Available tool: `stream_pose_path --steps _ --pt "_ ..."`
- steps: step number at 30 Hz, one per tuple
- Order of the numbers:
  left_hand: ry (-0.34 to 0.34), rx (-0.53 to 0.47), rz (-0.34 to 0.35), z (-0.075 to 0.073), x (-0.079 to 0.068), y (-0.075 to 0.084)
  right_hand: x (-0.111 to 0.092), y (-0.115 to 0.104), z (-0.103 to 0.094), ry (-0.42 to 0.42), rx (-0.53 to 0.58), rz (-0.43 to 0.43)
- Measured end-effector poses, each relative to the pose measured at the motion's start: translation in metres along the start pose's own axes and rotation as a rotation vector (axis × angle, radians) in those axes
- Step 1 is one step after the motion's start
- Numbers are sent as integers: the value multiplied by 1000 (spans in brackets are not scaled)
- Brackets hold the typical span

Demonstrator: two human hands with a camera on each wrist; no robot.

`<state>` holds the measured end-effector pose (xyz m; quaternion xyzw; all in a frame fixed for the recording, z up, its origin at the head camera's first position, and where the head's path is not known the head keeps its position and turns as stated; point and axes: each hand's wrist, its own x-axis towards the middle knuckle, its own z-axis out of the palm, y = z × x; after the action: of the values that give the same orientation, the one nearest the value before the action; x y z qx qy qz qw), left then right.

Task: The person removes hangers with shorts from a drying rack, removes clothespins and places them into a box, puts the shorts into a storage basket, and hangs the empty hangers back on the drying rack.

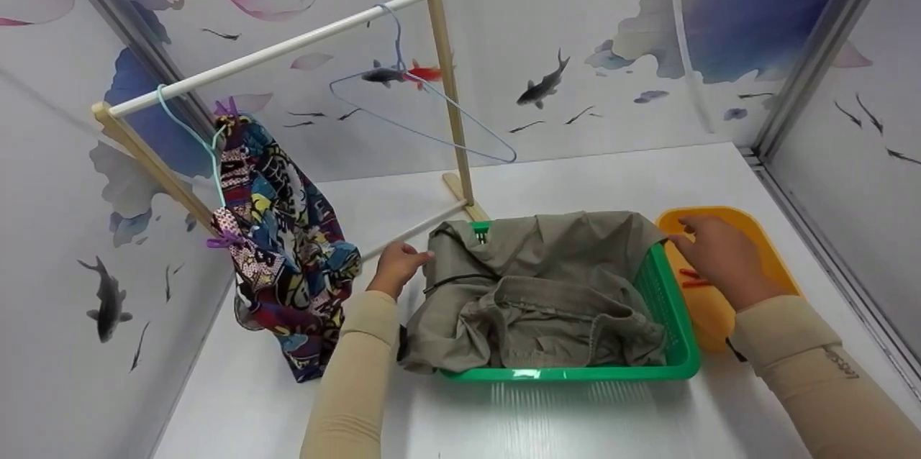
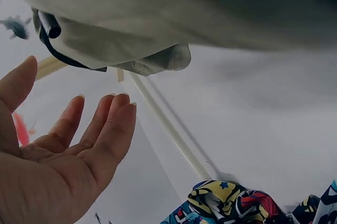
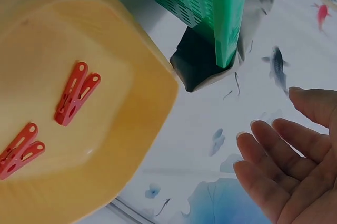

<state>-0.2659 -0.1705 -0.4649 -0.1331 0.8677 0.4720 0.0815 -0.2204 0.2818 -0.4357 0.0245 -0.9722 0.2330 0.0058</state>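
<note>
A khaki cloth garment (image 1: 547, 257), with a sewn band and a dark cord, lies spread in a green plastic basket (image 1: 680, 322) and over its back and left rims. My left hand (image 1: 394, 268) is beside the garment's left edge; in the left wrist view its fingers (image 2: 113, 129) are spread and relaxed, with nothing in them. My right hand (image 1: 723, 257) is by the basket's back right corner, above a yellow tub (image 1: 773, 250). Its fingers (image 3: 274, 155) are loosely extended and empty in the right wrist view, apart from the cloth corner.
A wooden rack with a white rail (image 1: 288, 45) stands behind on the left. From it hang a blue empty hanger (image 1: 432, 132) and a colourful patterned garment (image 1: 288, 250) clipped with purple clothespins (image 1: 226, 239). Red clothespins (image 3: 76, 95) lie in the yellow tub.
</note>
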Motion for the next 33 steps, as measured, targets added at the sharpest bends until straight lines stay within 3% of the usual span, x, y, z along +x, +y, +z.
stream_pose_path --steps 8,19,28,33 --pt "-33 21 -14 12 1 5 21 -6 5 -3 8 -15" --pt "-31 29 2 21 7 6 46 -10 11 -121 34 -35" --pt "-25 51 4 24 8 6 61 -16 20 -135 -3 -52" --pt "-57 48 -7 27 12 4 68 -16 29 -136 -30 -70"
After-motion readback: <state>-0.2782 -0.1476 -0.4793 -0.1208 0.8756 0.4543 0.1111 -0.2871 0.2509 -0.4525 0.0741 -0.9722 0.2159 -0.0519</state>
